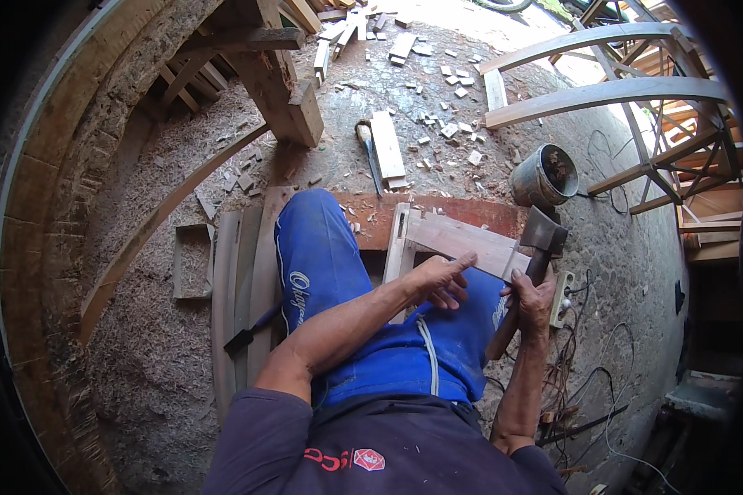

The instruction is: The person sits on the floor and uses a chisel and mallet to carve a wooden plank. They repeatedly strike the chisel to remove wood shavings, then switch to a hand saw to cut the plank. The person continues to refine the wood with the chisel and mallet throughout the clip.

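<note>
A pale flat wooden board [458, 239] lies over my lap. Its left end meets a narrow slotted wooden piece [399, 239] at an angle; how deep the joint goes I cannot tell. My left hand [439, 283] is at the board's near edge, fingers apart and loosely bent, gripping nothing. At the board's right end, my right hand [533, 299] is closed around the dark handle of a hatchet [541, 234], its thumb against the board. The hatchet's metal head points up and away from me, and its handle runs down beside my right thigh.
Ahead lie a chisel [370, 157] and a pale wood block [388, 147], among scattered offcuts. A bucket [546, 175] stands at the right, near a curved wooden frame [607, 99]. Cables and a power strip [562, 299] lie beside my right arm; planks [241, 280] rest at the left.
</note>
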A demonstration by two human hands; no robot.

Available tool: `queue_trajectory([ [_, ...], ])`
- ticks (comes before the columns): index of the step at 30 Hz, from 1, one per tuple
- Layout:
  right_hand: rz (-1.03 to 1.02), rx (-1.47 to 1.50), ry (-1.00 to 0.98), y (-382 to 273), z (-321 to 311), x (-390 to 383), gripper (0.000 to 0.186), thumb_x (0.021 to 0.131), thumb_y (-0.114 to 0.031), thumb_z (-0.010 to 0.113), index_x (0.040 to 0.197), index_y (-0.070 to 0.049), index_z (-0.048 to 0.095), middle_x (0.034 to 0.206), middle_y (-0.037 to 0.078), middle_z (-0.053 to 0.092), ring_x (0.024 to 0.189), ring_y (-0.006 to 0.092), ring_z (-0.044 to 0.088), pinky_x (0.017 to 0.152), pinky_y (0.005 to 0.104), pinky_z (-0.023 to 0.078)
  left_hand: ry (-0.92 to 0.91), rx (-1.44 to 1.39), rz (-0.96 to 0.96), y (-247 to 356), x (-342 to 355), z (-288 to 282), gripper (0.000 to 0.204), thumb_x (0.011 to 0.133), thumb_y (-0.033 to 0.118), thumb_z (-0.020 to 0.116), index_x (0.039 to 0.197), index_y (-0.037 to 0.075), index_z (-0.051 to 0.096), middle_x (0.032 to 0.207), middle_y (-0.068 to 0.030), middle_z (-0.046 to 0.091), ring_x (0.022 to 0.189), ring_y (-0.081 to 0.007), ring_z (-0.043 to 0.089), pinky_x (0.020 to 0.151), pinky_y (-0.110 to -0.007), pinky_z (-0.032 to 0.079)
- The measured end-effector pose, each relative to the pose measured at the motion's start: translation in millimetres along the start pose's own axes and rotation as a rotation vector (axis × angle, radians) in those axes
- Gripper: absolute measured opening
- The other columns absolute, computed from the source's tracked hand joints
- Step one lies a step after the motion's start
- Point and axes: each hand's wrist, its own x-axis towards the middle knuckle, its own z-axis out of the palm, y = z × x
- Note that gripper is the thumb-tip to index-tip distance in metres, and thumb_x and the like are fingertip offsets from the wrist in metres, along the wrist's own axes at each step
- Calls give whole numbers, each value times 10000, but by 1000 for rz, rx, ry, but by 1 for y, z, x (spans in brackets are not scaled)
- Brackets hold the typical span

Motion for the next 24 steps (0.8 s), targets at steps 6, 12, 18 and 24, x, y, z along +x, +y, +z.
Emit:
queue_trajectory([
  [6,23,-18,-57,-6,31,-2,393,959,-135,694,1280,-35,490,809,51,641,578,141,677,432,233,484,808,1274,1057,15,-43,-13,837,703,379,906,1348,52,485,1230,-195,618,1093,-356,635,957,-512,496],
  [12,-113,-89,-200,-26,77,4,433,945,-242,771,1252,-33,548,783,12,611,539,68,562,461,231,446,636,1076,1012,51,-31,-39,634,773,245,806,1296,64,496,1132,-192,602,1091,-388,613,965,-510,485],
  [18,-171,-29,-194,-44,77,-10,417,942,-239,781,1228,-33,559,745,-20,575,569,53,512,506,240,436,784,723,1067,36,-64,-111,513,839,124,717,1294,9,512,1123,-147,607,1030,-291,656,887,-421,542],
  [24,-85,71,-174,-44,73,-21,314,947,-238,776,1112,-47,590,767,-12,609,637,62,532,565,265,456,740,665,1168,32,-63,-106,510,859,105,710,1324,-15,539,1152,-154,659,1047,-272,665,911,-405,544],
])
